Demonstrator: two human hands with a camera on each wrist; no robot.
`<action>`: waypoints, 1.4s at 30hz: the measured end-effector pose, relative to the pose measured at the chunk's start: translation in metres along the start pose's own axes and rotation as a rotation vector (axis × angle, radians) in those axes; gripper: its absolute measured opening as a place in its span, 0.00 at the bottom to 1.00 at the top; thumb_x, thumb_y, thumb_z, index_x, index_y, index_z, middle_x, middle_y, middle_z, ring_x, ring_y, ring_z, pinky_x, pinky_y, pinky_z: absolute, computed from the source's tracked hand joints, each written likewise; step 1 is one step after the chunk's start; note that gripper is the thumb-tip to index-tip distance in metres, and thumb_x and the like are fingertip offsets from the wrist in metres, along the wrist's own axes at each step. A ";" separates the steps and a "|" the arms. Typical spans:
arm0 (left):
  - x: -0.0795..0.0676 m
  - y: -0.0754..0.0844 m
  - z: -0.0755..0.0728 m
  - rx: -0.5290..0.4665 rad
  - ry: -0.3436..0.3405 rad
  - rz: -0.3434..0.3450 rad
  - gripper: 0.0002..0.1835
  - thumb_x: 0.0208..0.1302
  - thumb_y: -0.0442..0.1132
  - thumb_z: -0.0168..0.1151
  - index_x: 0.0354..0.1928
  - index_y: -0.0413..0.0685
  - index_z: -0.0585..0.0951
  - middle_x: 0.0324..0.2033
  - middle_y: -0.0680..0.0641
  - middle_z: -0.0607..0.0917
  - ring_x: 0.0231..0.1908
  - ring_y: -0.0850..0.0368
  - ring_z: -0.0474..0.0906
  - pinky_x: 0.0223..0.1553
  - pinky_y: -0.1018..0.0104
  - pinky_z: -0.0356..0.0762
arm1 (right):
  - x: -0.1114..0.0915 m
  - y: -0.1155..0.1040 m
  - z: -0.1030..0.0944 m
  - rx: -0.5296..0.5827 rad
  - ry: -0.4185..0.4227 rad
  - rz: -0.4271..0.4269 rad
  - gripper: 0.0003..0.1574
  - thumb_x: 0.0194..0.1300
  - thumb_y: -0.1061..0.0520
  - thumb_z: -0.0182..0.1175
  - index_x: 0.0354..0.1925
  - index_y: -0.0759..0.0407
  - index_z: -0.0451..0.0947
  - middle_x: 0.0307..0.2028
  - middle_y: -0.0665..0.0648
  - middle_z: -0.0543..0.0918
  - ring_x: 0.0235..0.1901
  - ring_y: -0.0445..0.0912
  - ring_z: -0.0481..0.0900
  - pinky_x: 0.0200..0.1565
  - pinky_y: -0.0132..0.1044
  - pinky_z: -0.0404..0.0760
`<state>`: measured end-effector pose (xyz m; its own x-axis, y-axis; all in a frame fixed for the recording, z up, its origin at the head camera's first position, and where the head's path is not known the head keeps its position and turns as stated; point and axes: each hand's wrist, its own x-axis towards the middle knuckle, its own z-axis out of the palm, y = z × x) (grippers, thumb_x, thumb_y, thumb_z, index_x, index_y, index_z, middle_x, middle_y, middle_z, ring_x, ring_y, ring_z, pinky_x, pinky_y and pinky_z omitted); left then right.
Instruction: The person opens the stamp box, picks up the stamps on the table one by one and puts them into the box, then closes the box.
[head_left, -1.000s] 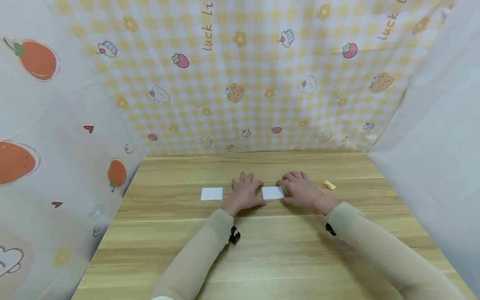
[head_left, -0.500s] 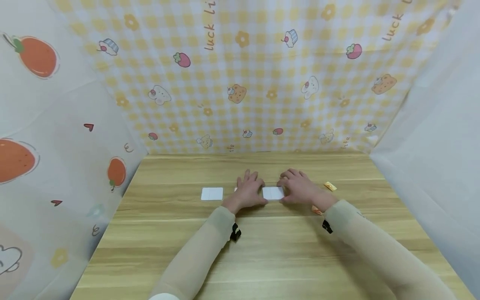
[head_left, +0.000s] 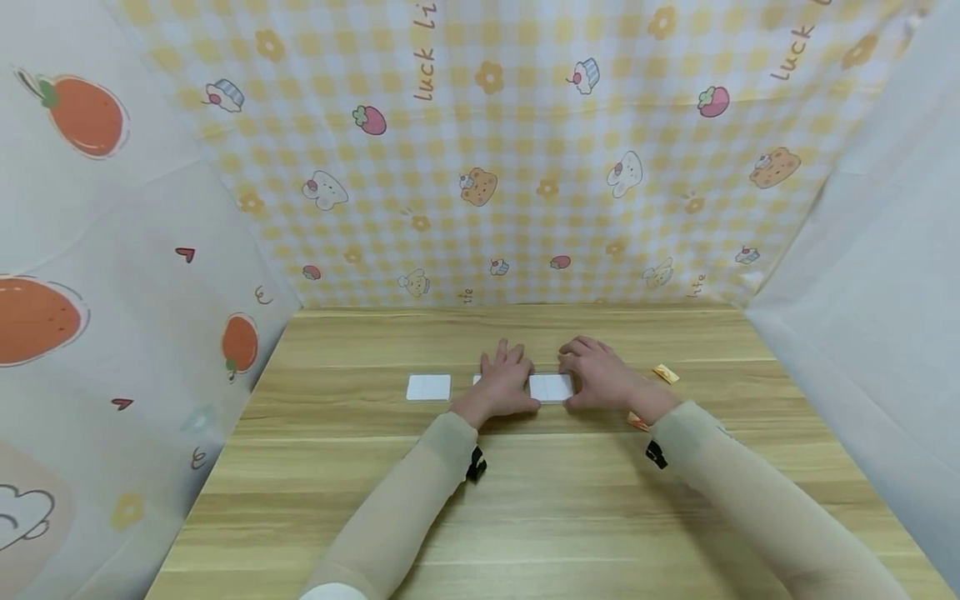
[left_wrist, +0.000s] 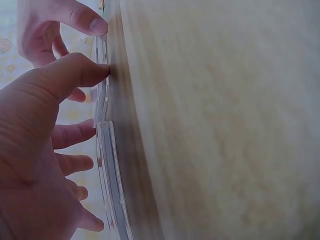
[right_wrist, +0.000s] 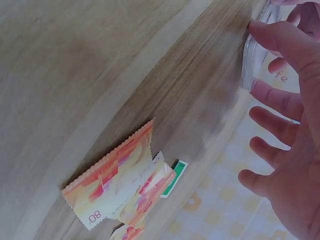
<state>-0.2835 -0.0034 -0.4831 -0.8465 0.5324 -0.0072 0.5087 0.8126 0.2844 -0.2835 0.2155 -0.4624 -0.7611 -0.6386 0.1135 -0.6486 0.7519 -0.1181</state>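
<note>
white case (head_left: 551,387) lies on the table (head_left: 525,517) — left hand (head_left: 501,387) and right hand (head_left: 600,377) pinch its ends, other fingers apart. grips look unchanged; a sliver of another case (head_left: 477,380) newly shows past the left hand — progress seems slight.

beige sleeves (head_left: 397,508), black wrist pieces (head_left: 476,464)

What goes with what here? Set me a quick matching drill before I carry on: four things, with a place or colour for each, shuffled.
1. left hand
2. right hand
3. leftmost case
4. largest zigzag-edged piece

A. orange and cream
B. at the right end of the case between the hands
C. white, flat on the table
D. at the left end of the case between the hands

Pairs: 1-D, 2-B, 3-C, 4-A
</note>
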 end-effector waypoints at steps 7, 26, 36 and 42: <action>0.002 0.000 0.002 -0.026 -0.004 0.011 0.28 0.42 0.61 0.66 0.45 0.56 0.75 0.68 0.47 0.54 0.66 0.37 0.35 0.54 0.29 0.41 | -0.001 0.002 0.002 0.000 0.037 -0.030 0.33 0.35 0.38 0.72 0.39 0.54 0.79 0.53 0.56 0.72 0.57 0.55 0.62 0.54 0.60 0.60; 0.001 -0.002 0.003 0.003 0.032 0.042 0.30 0.39 0.62 0.66 0.46 0.59 0.76 0.68 0.45 0.53 0.66 0.38 0.36 0.53 0.28 0.40 | 0.000 0.005 0.002 0.050 0.022 -0.030 0.30 0.38 0.38 0.70 0.38 0.53 0.80 0.54 0.57 0.72 0.55 0.53 0.63 0.48 0.55 0.68; 0.001 -0.004 0.004 0.004 0.029 0.016 0.31 0.43 0.63 0.65 0.49 0.58 0.75 0.68 0.44 0.51 0.66 0.38 0.37 0.55 0.30 0.39 | -0.001 0.005 -0.001 0.084 0.020 -0.015 0.30 0.38 0.39 0.71 0.39 0.54 0.81 0.55 0.58 0.71 0.57 0.54 0.63 0.49 0.55 0.67; 0.002 -0.007 0.004 -0.015 0.042 0.029 0.34 0.41 0.66 0.64 0.51 0.60 0.71 0.68 0.43 0.51 0.66 0.37 0.38 0.54 0.29 0.39 | -0.002 0.007 -0.001 0.084 0.023 0.004 0.33 0.39 0.39 0.71 0.43 0.54 0.80 0.56 0.58 0.70 0.57 0.54 0.62 0.51 0.56 0.66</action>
<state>-0.2879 -0.0068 -0.4887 -0.8374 0.5451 0.0413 0.5311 0.7933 0.2978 -0.2859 0.2221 -0.4624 -0.7638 -0.6311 0.1354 -0.6449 0.7374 -0.2009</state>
